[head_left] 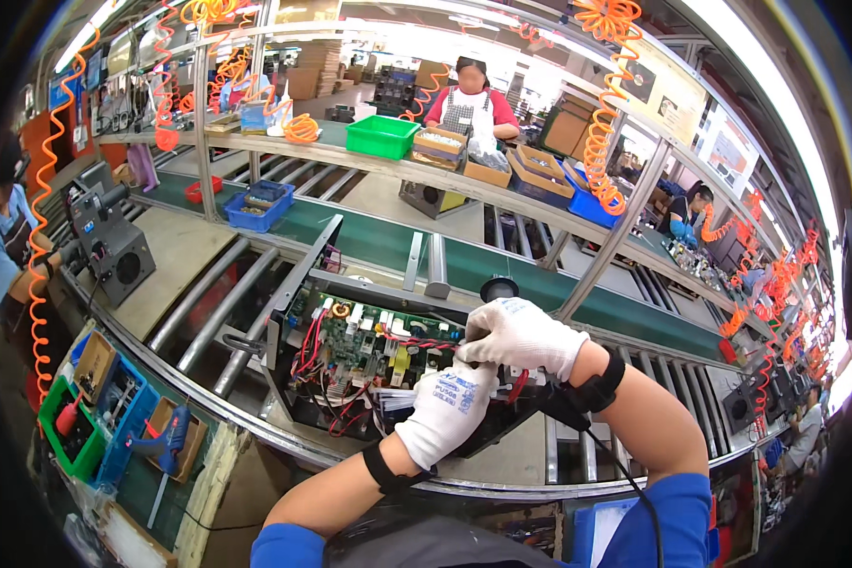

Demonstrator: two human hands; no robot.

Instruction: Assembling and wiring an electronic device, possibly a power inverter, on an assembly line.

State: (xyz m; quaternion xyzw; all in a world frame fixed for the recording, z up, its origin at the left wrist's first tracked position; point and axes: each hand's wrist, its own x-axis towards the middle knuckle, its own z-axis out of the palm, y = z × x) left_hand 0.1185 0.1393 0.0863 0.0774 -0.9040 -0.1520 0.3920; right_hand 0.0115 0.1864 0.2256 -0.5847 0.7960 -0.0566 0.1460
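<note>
An opened black machine housing [276, 343] lies in front of me, with a green circuit board [369, 333], small components and red and black wires inside. Over its right part my two white-gloved hands meet. My left hand [448, 405] reaches in from below with its fingers closed, near a bundle of white wires [395, 399]. My right hand [525, 336] is bent from the right, thumb and fingers pinched against the left fingertips. Whatever lies between the fingertips is hidden. Just behind the right hand stands a round black cup-shaped part [499, 289]. Red wires [518, 385] show below the right hand.
Metal rollers [220, 293] carry the housing. At left are a blue glue gun [170, 441] and a green bin [63, 435]. A shelf with a green tray [381, 135] runs across the back. Orange coiled hoses [604, 123] hang down. Across the line sits a person [471, 104].
</note>
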